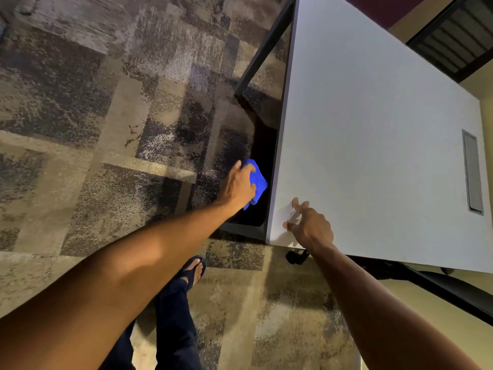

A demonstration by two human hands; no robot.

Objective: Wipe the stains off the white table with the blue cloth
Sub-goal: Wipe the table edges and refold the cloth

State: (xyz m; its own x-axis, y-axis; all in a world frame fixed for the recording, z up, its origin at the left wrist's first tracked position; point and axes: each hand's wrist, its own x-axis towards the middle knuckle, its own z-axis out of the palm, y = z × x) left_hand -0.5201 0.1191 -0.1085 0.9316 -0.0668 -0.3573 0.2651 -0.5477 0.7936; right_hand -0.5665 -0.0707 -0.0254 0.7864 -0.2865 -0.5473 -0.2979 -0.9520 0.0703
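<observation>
The white table (373,124) fills the right half of the view, its long edge running from top centre down to its near corner. My left hand (238,186) grips the bunched blue cloth (258,180) in the air just left of that edge, over the carpet and off the tabletop. My right hand (309,225) rests at the table's near corner, fingers spread and touching the surface, holding nothing. I cannot make out any stains on the white top from here.
A grey cable slot (472,172) is set into the table near its right edge. The table's black frame (262,54) and a caster (294,256) show below it. Patterned carpet (106,116) covers the floor. My sandalled foot (194,269) stands near the corner.
</observation>
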